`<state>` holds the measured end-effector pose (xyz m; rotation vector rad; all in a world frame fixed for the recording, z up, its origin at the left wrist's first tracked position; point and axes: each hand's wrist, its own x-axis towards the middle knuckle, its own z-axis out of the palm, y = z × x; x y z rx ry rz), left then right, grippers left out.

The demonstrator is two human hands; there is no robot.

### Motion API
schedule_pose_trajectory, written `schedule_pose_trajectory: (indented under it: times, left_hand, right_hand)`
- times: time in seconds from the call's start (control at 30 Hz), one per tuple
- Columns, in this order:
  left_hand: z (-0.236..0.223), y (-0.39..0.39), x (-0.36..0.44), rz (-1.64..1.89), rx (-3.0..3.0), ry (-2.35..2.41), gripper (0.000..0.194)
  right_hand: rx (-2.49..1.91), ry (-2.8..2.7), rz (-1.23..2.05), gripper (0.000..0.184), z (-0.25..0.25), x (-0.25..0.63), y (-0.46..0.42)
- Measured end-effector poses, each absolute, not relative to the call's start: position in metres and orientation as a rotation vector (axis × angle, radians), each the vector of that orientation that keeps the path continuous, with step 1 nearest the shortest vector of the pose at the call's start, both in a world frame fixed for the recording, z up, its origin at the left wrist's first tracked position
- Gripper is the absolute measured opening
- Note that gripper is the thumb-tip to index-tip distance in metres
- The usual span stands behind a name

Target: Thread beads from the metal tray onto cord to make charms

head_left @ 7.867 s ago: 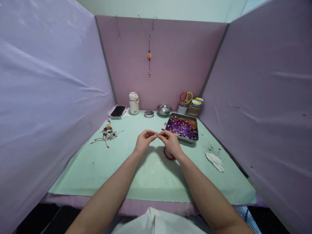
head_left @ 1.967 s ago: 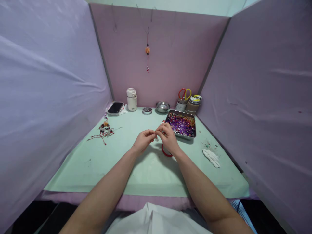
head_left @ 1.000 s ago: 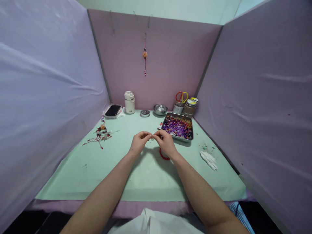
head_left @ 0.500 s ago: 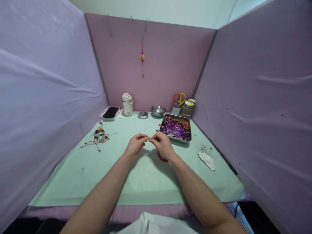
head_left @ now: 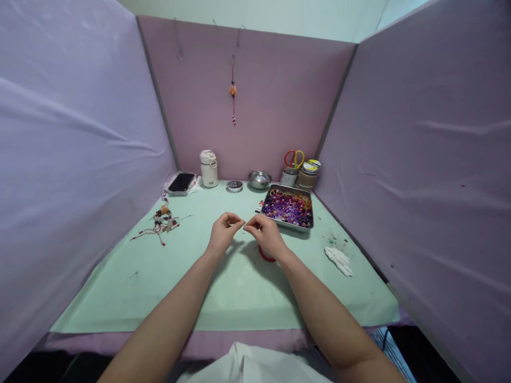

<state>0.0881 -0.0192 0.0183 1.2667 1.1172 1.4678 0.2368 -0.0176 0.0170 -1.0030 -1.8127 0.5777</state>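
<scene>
My left hand [head_left: 222, 234] and my right hand [head_left: 264, 235] hover close together over the middle of the green table mat [head_left: 223, 276]. Both are closed in a pinch, fingertips facing each other a small gap apart. Whatever they pinch is too small to make out; a thin thread may run between them. A red cord loop [head_left: 266, 255] lies on the mat under my right wrist. Just behind my right hand stands a metal tray [head_left: 274, 190] full of purple and red beads.
Finished beaded strings [head_left: 160, 221] lie at the left. Along the back wall stand a phone [head_left: 181, 182], a white bottle [head_left: 208, 168], a small tin [head_left: 234, 185], a steel bowl [head_left: 259, 180], a scissors cup [head_left: 291, 169] and a jar [head_left: 308, 175]. A white cloth [head_left: 339, 260] lies right. A beaded pendant [head_left: 232, 91] hangs on the wall.
My fingertips, touching a second ago, have drawn slightly apart. The view has shifted a little; the hands stay over the same spot.
</scene>
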Motion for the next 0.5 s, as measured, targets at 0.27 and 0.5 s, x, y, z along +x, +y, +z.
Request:
schedule_pose_trajectory:
  times: [0.27, 0.5]
  left_hand:
    - [0.017, -0.023, 0.091, 1.519, 1.425, 1.063, 0.021]
    - [0.022, -0.032, 0.094, 1.483, 1.546, 1.098, 0.014]
  right_hand:
    - [-1.027, -1.599, 0.747, 0.017, 0.016, 0.239, -0.012]
    - [-1.057, -1.578, 0.956, 0.014, 0.014, 0.239, -0.011]
